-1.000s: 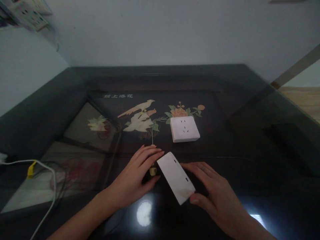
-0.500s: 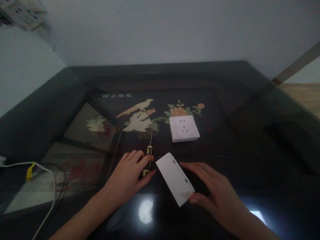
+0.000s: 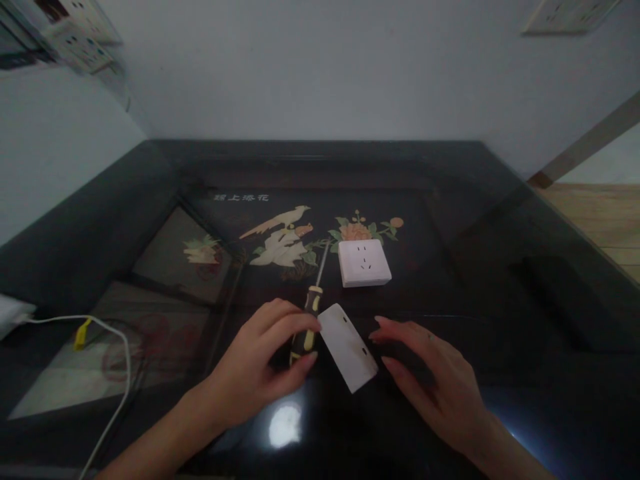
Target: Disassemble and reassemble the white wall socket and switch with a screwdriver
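Observation:
My left hand (image 3: 273, 353) has its thumb and fingers closed round the black-and-yellow handle of a screwdriver (image 3: 313, 303). The metal shaft slants up and away to the right. Just right of the handle lies a white plastic box (image 3: 345, 350) with two small dark slots along one edge. My right hand (image 3: 430, 377) is beside the box's right end, thumb and fingers apart, holding nothing. Beyond both hands a white wall socket (image 3: 365, 262) rests face up, with slots in its front.
Glossy black tabletop (image 3: 440, 427) bears inlaid bird and flower pictures. At the left a white cable (image 3: 127, 373) with a yellow tag runs from a white adapter (image 3: 13, 313). A dark flat object (image 3: 570, 303) lies at the right. The wall stands behind.
My left hand has moved slightly right with the screwdriver, whose shaft now leans further right. My right hand has come away from the white plastic box. The head view has shifted a little.

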`<state>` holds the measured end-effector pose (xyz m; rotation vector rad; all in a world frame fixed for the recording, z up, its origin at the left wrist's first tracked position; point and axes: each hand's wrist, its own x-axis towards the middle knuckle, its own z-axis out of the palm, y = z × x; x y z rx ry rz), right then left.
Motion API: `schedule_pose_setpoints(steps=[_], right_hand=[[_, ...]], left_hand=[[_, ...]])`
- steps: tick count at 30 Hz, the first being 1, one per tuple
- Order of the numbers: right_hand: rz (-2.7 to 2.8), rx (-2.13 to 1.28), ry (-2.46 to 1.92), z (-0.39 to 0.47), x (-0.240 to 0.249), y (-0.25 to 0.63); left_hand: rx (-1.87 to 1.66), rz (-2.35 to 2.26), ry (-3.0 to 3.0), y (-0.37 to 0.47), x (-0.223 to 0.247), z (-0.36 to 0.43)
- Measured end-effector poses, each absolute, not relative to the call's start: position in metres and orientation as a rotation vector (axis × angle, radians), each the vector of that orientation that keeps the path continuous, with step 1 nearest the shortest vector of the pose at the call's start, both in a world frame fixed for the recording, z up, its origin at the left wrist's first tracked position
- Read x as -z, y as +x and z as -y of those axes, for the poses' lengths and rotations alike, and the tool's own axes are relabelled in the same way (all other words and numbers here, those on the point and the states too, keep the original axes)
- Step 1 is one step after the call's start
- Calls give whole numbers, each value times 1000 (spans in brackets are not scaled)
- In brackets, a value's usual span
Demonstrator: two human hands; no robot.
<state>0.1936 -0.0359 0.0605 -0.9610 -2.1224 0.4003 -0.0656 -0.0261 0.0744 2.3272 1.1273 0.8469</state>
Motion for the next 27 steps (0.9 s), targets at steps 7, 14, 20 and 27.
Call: schedule_pose_setpoints(steps=[7, 14, 20, 27], right_hand=[[2163, -143, -797, 50, -78, 178], [2005, -206, -1000, 61, -63, 186], [1623, -384, -1200, 57, -54, 200], [1092, -559, -1209, 47, -74, 194]], left_hand=[[-721, -923, 2566, -25, -109, 49], [-1040, -807, 2444, -10, -103, 48], [-1167, -1365, 2149, -14, -57, 57], [-1091, -1364, 1720, 4, -21, 65]])
